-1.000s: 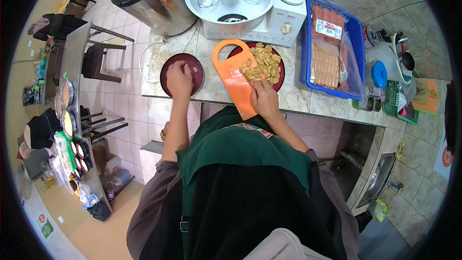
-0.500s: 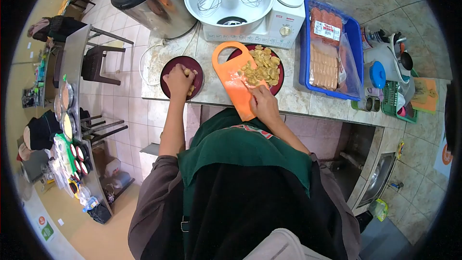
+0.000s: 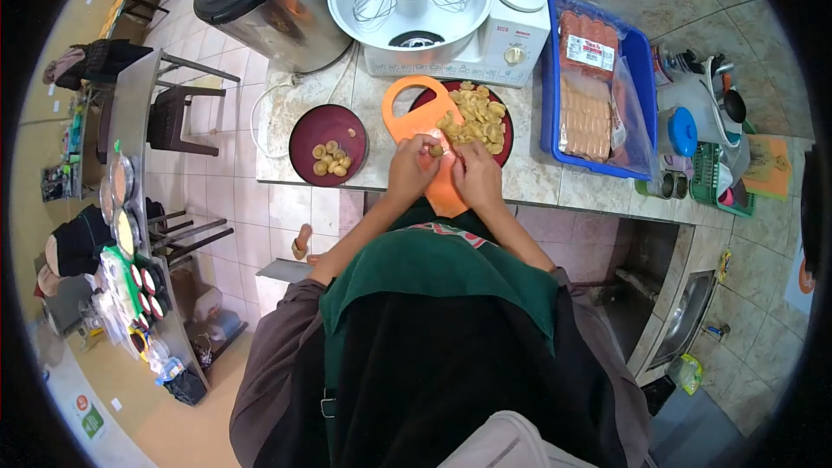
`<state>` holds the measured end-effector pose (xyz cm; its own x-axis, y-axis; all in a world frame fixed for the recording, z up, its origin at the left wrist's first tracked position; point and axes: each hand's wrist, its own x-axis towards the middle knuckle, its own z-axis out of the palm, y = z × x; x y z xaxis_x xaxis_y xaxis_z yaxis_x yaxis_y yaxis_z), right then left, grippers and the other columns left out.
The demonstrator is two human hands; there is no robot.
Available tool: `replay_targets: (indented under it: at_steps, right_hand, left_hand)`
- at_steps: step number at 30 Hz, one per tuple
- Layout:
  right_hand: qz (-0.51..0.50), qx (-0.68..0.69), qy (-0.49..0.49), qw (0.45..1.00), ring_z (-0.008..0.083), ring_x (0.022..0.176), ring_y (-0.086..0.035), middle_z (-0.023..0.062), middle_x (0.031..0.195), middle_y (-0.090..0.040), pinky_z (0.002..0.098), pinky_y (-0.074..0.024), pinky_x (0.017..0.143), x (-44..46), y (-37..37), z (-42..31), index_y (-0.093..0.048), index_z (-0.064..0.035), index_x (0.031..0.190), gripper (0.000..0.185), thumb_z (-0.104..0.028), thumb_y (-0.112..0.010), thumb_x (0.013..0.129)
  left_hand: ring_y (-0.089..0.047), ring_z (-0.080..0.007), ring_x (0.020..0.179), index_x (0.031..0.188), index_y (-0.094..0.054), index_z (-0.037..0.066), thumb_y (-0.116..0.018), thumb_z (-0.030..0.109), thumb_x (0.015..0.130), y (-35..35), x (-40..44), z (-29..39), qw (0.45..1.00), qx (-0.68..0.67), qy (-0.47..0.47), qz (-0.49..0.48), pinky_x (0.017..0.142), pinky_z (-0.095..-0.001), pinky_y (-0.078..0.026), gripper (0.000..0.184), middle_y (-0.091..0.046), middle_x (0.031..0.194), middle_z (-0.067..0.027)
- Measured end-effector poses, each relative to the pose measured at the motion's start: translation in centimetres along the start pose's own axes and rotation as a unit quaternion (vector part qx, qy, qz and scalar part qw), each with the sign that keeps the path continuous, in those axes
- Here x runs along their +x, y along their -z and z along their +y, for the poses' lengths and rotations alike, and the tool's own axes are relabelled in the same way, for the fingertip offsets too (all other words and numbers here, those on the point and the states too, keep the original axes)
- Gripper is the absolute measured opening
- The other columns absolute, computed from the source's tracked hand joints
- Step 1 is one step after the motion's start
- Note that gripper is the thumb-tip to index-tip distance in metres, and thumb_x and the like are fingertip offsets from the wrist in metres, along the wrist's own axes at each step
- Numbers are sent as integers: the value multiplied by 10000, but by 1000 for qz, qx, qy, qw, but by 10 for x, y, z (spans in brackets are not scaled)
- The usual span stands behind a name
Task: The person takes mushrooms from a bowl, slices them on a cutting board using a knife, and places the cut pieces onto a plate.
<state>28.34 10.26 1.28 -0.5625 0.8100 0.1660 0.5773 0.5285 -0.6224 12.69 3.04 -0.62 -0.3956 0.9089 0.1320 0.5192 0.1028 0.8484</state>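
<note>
My left hand (image 3: 411,172) is closed over the orange cutting board (image 3: 446,195), pinching a small mushroom (image 3: 436,151) at its fingertips. Close beside it, my right hand (image 3: 477,175) is also closed on the board; what its fingers grip is hidden. Several whole button mushrooms (image 3: 332,161) sit in the dark red plate (image 3: 305,134) on the left. Sliced mushrooms (image 3: 477,117) are heaped on a second dark red plate (image 3: 508,140), partly under the board's far end, and some slices spill onto the board.
Behind the board stands a white stand mixer (image 3: 511,35) with whisks in its bowl. A steel urn (image 3: 299,26) is at the back left. On the right are a blue tray (image 3: 549,121) of packaged sausages (image 3: 585,121) and a green basket (image 3: 706,173). A foot (image 3: 302,241) shows below the counter.
My left hand has moved from the left plate rightward to the board, bringing a mushroom. The whole mushrooms in that plate are now uncovered. My right hand has shifted slightly and stays at the board.
</note>
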Motion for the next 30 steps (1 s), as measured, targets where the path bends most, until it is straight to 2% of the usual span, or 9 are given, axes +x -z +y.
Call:
replay_targets:
  at_steps: [2, 5, 8, 11, 14, 16, 23, 25, 30]
  right_hand:
    - [-11, -1, -4, 1000, 370, 875, -654, 157, 950, -598, 465, -548, 723, -5, 6, -1, -676, -69, 1091, 274, -52, -672, 817]
    - [3, 0, 21, 1000, 349, 847, -653, 146, 934, -592, 450, -547, 710, -16, 11, -2, -686, -59, 1093, 262, -54, -674, 831]
    - [-21, -6, 18, 1000, 329, 836, -645, 132, 917, -582, 436, -544, 701, -26, 16, -7, -687, -64, 1100, 274, -51, -676, 826]
    - [-25, -8, 30, 999, 308, 849, -637, 117, 910, -578, 431, -540, 698, -28, 16, -8, -682, -72, 1103, 291, -49, -681, 813]
    - [-13, -17, 59, 998, 289, 854, -637, 108, 903, -578, 419, -540, 696, -26, 14, -14, -697, -68, 1097, 289, -46, -682, 810]
    - [-11, -26, 74, 997, 278, 859, -638, 102, 896, -578, 412, -540, 697, -24, 13, -17, -708, -64, 1082, 278, -44, -683, 806]
    - [-21, -22, 65, 997, 285, 861, -642, 108, 889, -587, 404, -545, 699, -14, -4, -12, -720, -52, 1039, 236, -49, -672, 808]
    - [-28, -14, 59, 998, 290, 861, -642, 114, 890, -588, 408, -547, 692, -9, -9, -10, -718, -51, 1048, 238, -48, -665, 816]
    - [-32, 9, 27, 999, 302, 861, -641, 130, 883, -576, 422, -541, 675, -55, 14, -6, -712, -51, 1070, 262, -28, -659, 815]
  left_hand:
    - [-654, -241, 880, 1103, -649, 63, -802, 81, 781, -2, -4, 0, 1000, 15, 0, 6, 789, -362, -538, 357, -682, 984, -100]
    - [-670, -250, 883, 1083, -674, 46, -789, 83, 819, 1, -8, 1, 999, -41, 13, 27, 792, -351, -545, 291, -689, 982, -119]
    - [-702, -221, 853, 1049, -707, 18, -759, 72, 870, 8, -9, -1, 997, -56, 48, -29, 761, -326, -565, 194, -704, 987, -123]
    - [-731, -188, 803, 991, -726, -12, -742, 68, 900, 2, -10, 2, 987, -119, 111, 13, 715, -304, -578, 123, -725, 957, -120]
    - [-743, -171, 783, 977, -735, -19, -748, 83, 908, -7, -11, -11, 972, -178, 152, 21, 707, -290, -583, 124, -739, 933, -121]
    - [-746, -174, 780, 959, -736, -23, -749, 81, 907, -2, -8, 2, 976, -140, 167, 16, 708, -287, -581, 117, -742, 909, -127]
    - [-745, -146, 794, 940, -741, -23, -748, 77, 908, -4, -9, -2, 971, -160, 174, 24, 708, -280, -580, 105, -762, 905, -116]
    - [-728, -138, 813, 989, -726, -37, -741, 79, 928, -8, -12, -11, 966, -183, 183, 15, 728, -263, -572, 133, -756, 918, -107]
    - [-716, -128, 800, 1009, -712, -57, -740, 75, 932, -13, -13, -15, 954, -233, 185, 44, 720, -250, -568, 156, -751, 907, -99]
